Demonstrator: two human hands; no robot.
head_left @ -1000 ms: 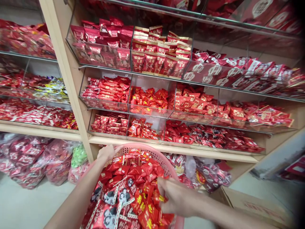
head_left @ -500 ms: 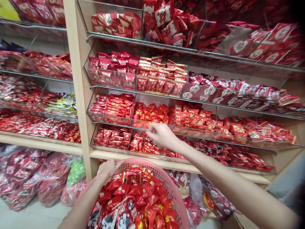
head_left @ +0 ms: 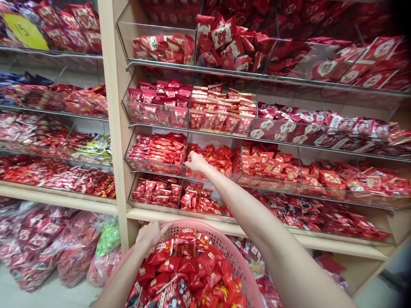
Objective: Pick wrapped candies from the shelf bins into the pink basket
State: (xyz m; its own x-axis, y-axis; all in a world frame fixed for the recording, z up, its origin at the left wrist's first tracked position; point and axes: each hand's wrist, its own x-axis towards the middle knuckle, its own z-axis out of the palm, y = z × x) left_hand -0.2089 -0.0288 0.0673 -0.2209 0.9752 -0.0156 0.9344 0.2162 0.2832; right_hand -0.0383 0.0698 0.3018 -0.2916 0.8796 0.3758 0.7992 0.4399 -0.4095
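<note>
My left hand [head_left: 150,233] is closed on the far-left rim of a pink plastic basket [head_left: 229,239] with holes in its wall. Red wrapped candy packets [head_left: 183,265] fill the basket, along with some printed with black-and-white figures. My right arm stretches out to the shelves, where my right hand [head_left: 195,162] has its fingers curled at the front of a clear bin of small red packets [head_left: 221,156]. Whatever those fingers hold, if anything, is hidden. Just left of them, past a clear divider, lie stacked long red packets [head_left: 160,147].
Clear-fronted shelves [head_left: 272,139] of red packets rise ahead, with a wooden upright [head_left: 114,107] at left. Another rack beyond it carries a yellow price tag [head_left: 25,31]. Plastic bags of sweets [head_left: 35,244] stand on the floor below.
My right hand has moved left and farther into the shelf, up to the bin divider. The view has shifted slightly left and up. My left hand stays on the basket.
</note>
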